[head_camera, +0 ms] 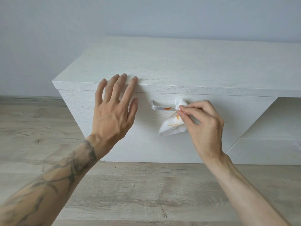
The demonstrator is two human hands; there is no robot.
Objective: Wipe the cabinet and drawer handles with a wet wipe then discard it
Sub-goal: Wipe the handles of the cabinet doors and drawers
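Observation:
A low white cabinet [162,62] stands against the wall. Its drawer front carries a silver bar handle [158,107] with an orange smear near its right part. My right hand [203,126] pinches a white wet wipe [172,128] and presses it around the handle's right end. The wipe shows orange stains and hangs below the handle. My left hand [114,110] is spread flat, fingers apart, with the fingertips resting on the cabinet's top front edge, left of the handle.
A grey-brown wooden floor [130,193] runs under and in front of the cabinet. To the right of the drawer is an open compartment [276,118] with a lower shelf. A pale wall [146,17] rises behind.

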